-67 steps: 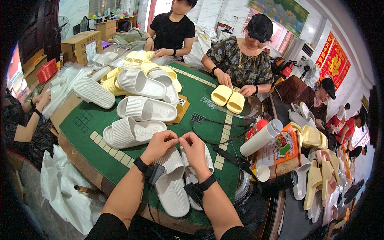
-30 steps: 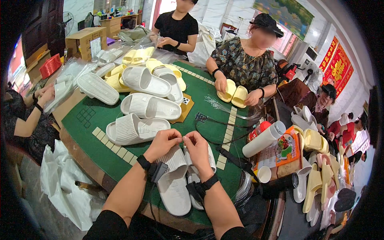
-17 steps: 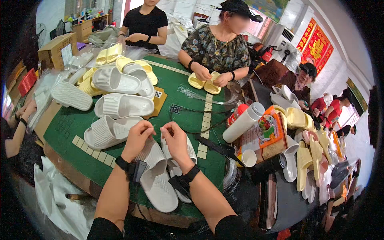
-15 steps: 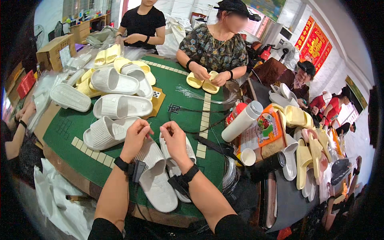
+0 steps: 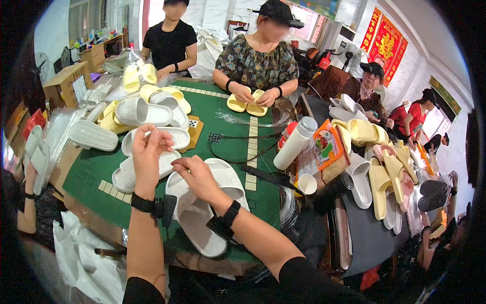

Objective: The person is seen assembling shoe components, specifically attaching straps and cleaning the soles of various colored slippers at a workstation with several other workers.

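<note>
A pair of white ribbed slippers lies before me at the table's near edge: the left slipper (image 5: 205, 240) and the right slipper (image 5: 229, 175), partly covered by my arm. My left hand (image 5: 148, 152) is raised over the table with its fingers curled into a pinch. Lower and to the right, my right hand (image 5: 196, 176) hovers over the pair, thumb and fingertips pressed together. Whatever either pinch holds is too thin or hidden to make out. Behind my left hand sit more white slippers, one (image 5: 124, 175) close to its wrist.
Thin clear plastic strands (image 5: 235, 119) lie on the green table (image 5: 202, 109). White and yellow slippers (image 5: 144, 111) pile up at left. At right stand a white bottle (image 5: 296, 142), a paper cup (image 5: 306, 184) and more slippers (image 5: 378, 187). Across the table, a co-worker handles yellow slippers (image 5: 246, 104).
My hands, close together before, are now apart; the left has risen and moved left. The slippers before me have shifted. At the left edge, another person's hand now shows with pale slippers.
</note>
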Tool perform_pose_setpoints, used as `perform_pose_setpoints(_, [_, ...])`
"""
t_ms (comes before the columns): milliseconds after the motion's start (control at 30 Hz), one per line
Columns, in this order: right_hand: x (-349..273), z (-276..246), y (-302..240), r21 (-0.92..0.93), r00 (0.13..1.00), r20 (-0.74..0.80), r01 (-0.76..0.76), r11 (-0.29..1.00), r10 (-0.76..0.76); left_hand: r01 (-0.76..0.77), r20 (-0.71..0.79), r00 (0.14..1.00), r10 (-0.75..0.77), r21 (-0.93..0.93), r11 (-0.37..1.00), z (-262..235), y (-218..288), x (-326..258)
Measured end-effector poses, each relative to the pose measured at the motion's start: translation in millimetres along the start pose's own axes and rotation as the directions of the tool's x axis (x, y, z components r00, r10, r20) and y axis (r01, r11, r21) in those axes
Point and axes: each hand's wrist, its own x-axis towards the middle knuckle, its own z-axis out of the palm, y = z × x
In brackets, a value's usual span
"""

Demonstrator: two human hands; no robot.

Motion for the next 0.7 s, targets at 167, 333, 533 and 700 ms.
perform_pose_setpoints(167, [-1.0,6.3,-37.8,0.203,0.999,-0.024,-0.036,0.979,0.041,-0.129,-0.072,0.989,0.126,-0.029,0.991,-9.1,36.9,-0.9])
perform_pose_setpoints(333, [-12.4,-2.7,-75.1,0.299,0.989,0.017,-0.144,0.943,0.146,-0.143,-0.04,0.989,0.14,-0.062,0.988,-3.1,60.0,-24.3])
perform_pose_setpoints(533, [-40.7,-10.9,-96.5,0.554,0.998,0.054,-0.063,0.83,0.04,-0.087,0.057,0.994,0.094,-0.123,0.989,22.7,85.6,-62.3])
perform_pose_setpoints(700, [-77.2,-33.3,-114.1,0.489,0.984,0.159,-0.152,0.859,0.083,-0.049,0.133,0.989,0.071,-0.164,0.985,32.1,104.7,-86.0])
